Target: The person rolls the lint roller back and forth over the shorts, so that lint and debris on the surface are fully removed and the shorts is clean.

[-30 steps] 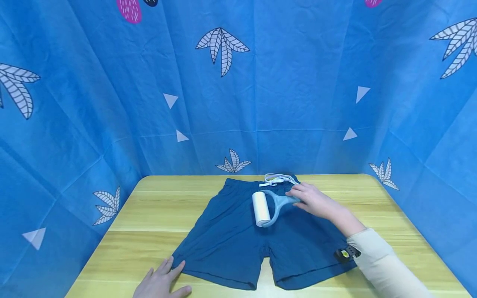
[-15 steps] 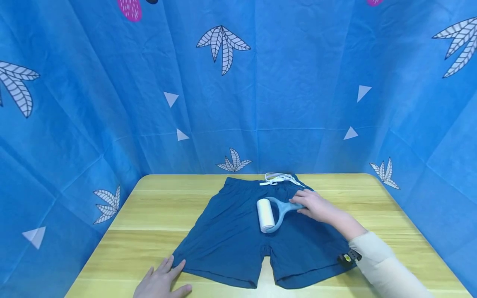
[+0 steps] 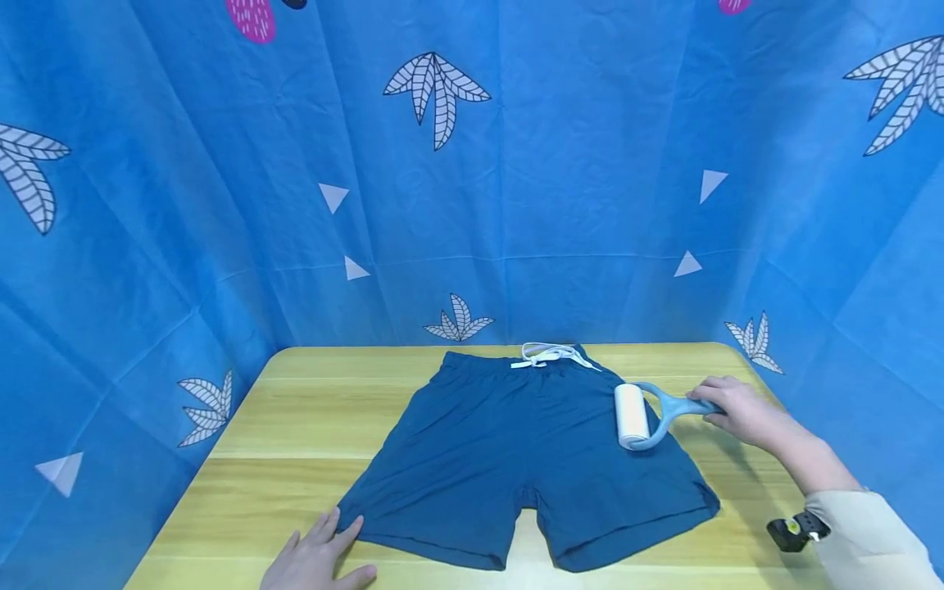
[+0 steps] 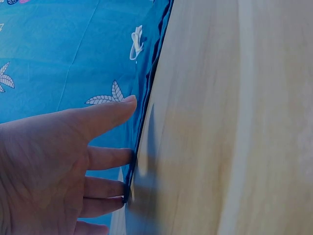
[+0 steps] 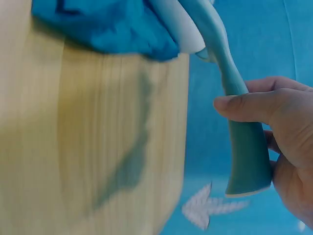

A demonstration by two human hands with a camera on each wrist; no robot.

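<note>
Dark blue shorts (image 3: 472, 459) lie spread on the wooden table, their white drawstring (image 3: 549, 355) tied in a bow at the waistband. My right hand (image 3: 745, 410) grips the blue handle of a lint roller (image 3: 633, 416); thumb and fingers wrap the handle (image 5: 244, 142) in the right wrist view. The roller's white cylinder rests on the right side of the shorts, near the outer seam. At the lower left corner of the shorts, my left hand (image 3: 313, 557) has its fingers straight. Its fingertips touch the hem edge in the left wrist view, with the thumb (image 4: 115, 115) held apart.
The wooden table (image 3: 295, 426) has bare surface on both sides of the shorts. A blue curtain (image 3: 472, 205) with leaf and triangle prints surrounds its back and sides. A black wrist device (image 3: 792, 531) sits by the right sleeve.
My right hand has carried the lint roller from the middle of the shorts, first slightly toward me, then rightward to the outer side. The left hand has stayed in place.
</note>
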